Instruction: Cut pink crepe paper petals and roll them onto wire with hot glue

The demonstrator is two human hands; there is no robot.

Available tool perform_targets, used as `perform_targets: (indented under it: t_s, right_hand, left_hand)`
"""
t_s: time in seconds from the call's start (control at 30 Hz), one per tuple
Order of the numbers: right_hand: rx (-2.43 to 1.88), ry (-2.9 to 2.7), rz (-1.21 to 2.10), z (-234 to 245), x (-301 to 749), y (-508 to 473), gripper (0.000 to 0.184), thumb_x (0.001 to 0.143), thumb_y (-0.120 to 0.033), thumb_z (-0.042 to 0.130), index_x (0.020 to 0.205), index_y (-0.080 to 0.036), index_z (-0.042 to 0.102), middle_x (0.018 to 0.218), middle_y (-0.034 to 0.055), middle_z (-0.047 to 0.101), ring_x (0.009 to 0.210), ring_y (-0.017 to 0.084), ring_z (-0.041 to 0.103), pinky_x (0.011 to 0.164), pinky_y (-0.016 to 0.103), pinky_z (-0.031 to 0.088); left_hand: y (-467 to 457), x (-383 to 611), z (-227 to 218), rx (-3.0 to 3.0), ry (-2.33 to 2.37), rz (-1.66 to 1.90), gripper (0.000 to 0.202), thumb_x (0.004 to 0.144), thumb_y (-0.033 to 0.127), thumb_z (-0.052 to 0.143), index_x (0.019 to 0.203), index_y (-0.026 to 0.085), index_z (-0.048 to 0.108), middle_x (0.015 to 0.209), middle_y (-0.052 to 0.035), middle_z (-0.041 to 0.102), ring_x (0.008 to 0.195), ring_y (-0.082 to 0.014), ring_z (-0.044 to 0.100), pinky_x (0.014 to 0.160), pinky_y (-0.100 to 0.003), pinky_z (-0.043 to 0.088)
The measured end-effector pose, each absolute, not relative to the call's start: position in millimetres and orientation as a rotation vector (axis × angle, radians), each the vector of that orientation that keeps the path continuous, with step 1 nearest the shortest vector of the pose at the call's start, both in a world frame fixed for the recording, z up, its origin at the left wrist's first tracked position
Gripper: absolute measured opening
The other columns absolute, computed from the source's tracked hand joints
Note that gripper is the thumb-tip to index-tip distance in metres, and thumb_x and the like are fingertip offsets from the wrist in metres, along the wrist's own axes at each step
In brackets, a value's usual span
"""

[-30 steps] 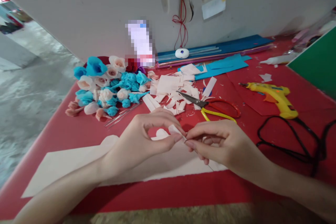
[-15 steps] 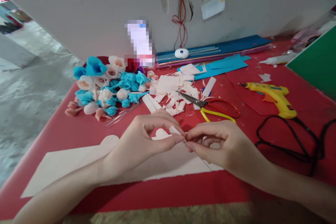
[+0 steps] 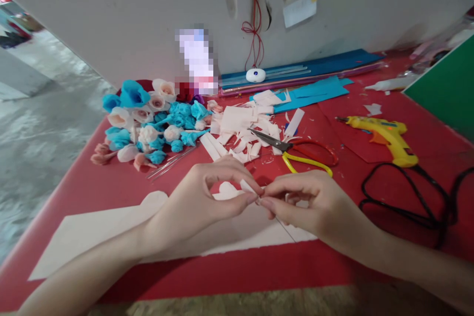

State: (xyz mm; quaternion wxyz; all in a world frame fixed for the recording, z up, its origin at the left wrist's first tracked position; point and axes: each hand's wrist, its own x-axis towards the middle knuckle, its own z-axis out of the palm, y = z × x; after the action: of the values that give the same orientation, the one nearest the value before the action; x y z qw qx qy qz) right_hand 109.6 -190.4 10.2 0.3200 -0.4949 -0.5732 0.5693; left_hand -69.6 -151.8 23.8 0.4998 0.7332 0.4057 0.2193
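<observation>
My left hand [image 3: 202, 197] and my right hand [image 3: 309, 202] meet fingertip to fingertip above the red table [image 3: 111, 187]. Between them they pinch a small pale pink paper piece [image 3: 247, 187]; a thin wire runs down from my right fingers. Under both hands lies a long pale pink paper strip [image 3: 111, 229] with scalloped cuts on its far edge. Both hands are closed in a pinch.
A heap of blue, white and pink paper flowers [image 3: 151, 121] lies at the back left. Paper scraps [image 3: 240, 128], scissors with red and yellow handles [image 3: 296, 153], a yellow glue gun [image 3: 387, 136] with black cord [image 3: 407, 207], blue paper sheets [image 3: 314, 91] and a green board [image 3: 448, 91] surround the hands.
The pinch point has drifted slightly left and the fingers have shifted a little on the paper piece. Everything on the table stays put.
</observation>
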Motion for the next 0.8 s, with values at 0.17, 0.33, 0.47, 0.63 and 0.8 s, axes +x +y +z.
perform_targets:
  t_s: [0.17,0.33,0.47,0.63,0.8]
  right_hand:
    - [-1.278,-1.475,1.580,10.0,109.7,-190.0,0.023,0.078,-0.026,0.051,0.062,-0.013,0.062,0.055,-0.0003,0.055,0.047,0.006,0.044,0.043,0.018,0.033]
    - [-1.281,-1.414,1.656,9.6,109.9,-188.3,0.018,0.074,-0.028,0.059,0.067,-0.013,0.064,0.057,-0.0003,0.056,0.048,0.005,0.043,0.042,0.017,0.031]
    - [-1.268,-1.413,1.640,9.0,111.2,-188.7,0.015,0.072,-0.028,0.062,0.067,-0.014,0.066,0.055,-0.0012,0.056,0.048,0.005,0.043,0.042,0.017,0.031]
    - [-1.237,-1.417,1.656,10.7,113.2,-186.6,0.014,0.072,-0.026,0.062,0.066,-0.014,0.067,0.054,-0.0019,0.056,0.044,0.004,0.043,0.040,0.016,0.032]
    - [-1.239,-1.435,1.640,15.0,115.8,-183.2,0.010,0.070,-0.019,0.062,0.063,-0.013,0.065,0.050,-0.0022,0.056,0.041,0.003,0.043,0.039,0.016,0.034]
  left_hand:
    - [-149.6,-70.2,24.2,1.759,0.938,0.532,0.013,0.073,0.008,0.059,0.073,0.019,0.067,0.077,0.0008,0.064,0.078,-0.0133,0.058,0.075,-0.026,0.044]
    - [-148.9,-71.2,23.1,1.756,0.925,0.523,0.009,0.073,0.012,0.061,0.073,0.019,0.068,0.077,-0.0009,0.065,0.077,-0.0148,0.058,0.073,-0.027,0.045]
    - [-148.5,-71.1,22.9,1.764,0.919,0.524,0.008,0.072,0.014,0.063,0.073,0.019,0.069,0.078,-0.0017,0.065,0.077,-0.0155,0.058,0.073,-0.028,0.045]
    - [-144.9,-74.8,25.5,1.760,0.898,0.553,0.007,0.074,0.015,0.062,0.073,0.018,0.067,0.077,-0.0012,0.065,0.074,-0.0133,0.057,0.072,-0.025,0.045]
    - [-139.8,-81.2,27.4,1.762,0.895,0.643,0.012,0.075,0.014,0.062,0.082,0.022,0.066,0.088,0.0005,0.066,0.087,-0.0134,0.059,0.080,-0.023,0.045]
